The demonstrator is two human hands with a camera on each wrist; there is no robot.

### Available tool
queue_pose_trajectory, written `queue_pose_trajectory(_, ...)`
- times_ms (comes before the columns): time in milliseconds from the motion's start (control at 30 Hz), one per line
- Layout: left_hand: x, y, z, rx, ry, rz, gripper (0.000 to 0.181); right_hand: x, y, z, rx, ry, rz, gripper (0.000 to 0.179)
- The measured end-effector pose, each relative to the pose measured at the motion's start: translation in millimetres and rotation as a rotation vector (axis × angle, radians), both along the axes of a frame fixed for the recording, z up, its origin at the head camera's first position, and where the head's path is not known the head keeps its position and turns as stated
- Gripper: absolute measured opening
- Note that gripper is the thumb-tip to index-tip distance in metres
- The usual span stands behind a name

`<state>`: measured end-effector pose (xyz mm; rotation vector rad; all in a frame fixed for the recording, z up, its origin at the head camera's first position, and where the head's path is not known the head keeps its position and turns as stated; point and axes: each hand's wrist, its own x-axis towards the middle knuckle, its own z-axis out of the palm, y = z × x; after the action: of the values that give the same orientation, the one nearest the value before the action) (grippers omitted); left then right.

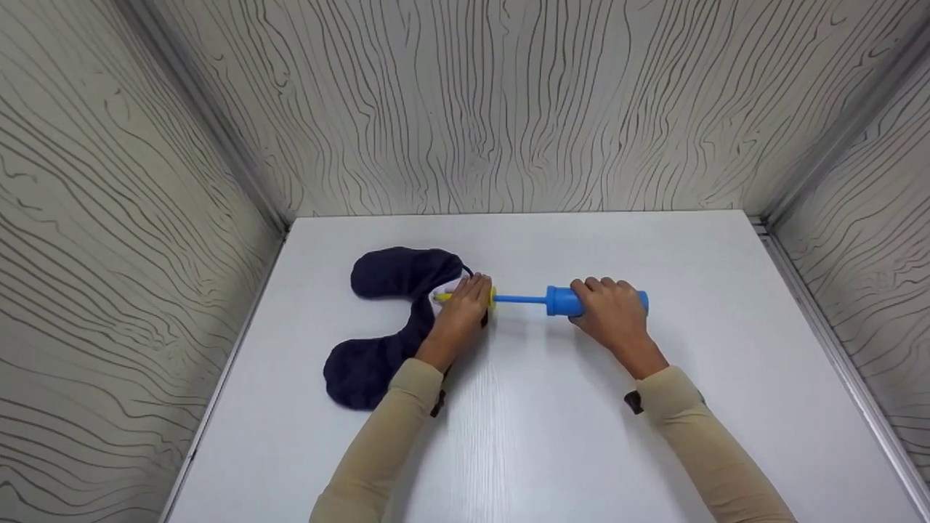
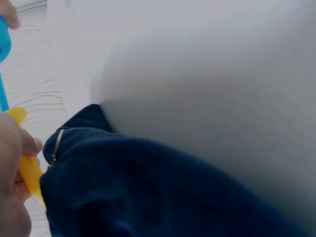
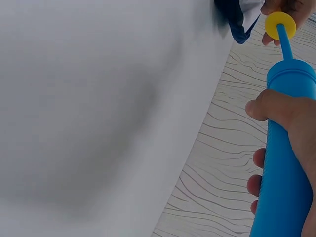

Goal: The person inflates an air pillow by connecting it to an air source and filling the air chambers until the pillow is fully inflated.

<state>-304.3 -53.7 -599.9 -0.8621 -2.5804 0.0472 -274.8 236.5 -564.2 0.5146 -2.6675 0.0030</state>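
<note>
A navy U-shaped neck pillow (image 1: pixel 374 363) lies on the left of the white table, with white lining (image 1: pixel 436 290) showing at its curved back. My left hand (image 1: pixel 461 312) grips the yellow end (image 2: pixel 30 177) of a blue hand pump (image 1: pixel 561 301), and the yellow tip points into that lining. Where the tip ends inside the pillow is hidden. Farther right, my right hand (image 1: pixel 614 316) wraps its fingers and thumb round the pump's thick blue barrel (image 3: pixel 284 197). Between the hands the thin blue rod (image 1: pixel 519 298) is drawn out, running from a yellow disc (image 3: pixel 279 24) into the barrel.
The white table (image 1: pixel 545 436) has walls with a wood-grain line pattern behind it (image 1: pixel 472 109) and at both sides. A zip (image 2: pixel 57 147) shows at the pillow's edge in the left wrist view.
</note>
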Motion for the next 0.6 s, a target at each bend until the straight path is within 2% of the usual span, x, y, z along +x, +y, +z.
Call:
queue_pose_trajectory(167,-0.6,-6.6,1.1,0.038,-0.052,0.022,0.048,0.9,10.0,1.9,0.006,0.002,-0.018,0.061)
queue_pose_trajectory(267,0.3,-7.7,1.3,0.045,-0.047,0.033,0.047,1.8,13.0,2.8,0.003,-0.003,-0.020,0.060)
queue_pose_trajectory(400,1.4,-3.8,2.0,0.052,-0.030,0.028,0.045,4.2,12.6,3.2,-0.002,-0.016,-0.028,0.060)
queue_pose_trajectory(600,4.1,6.6,5.4,0.094,-0.058,0.028,0.045,6.0,2.0,3.2,0.012,0.007,-0.019,0.060)
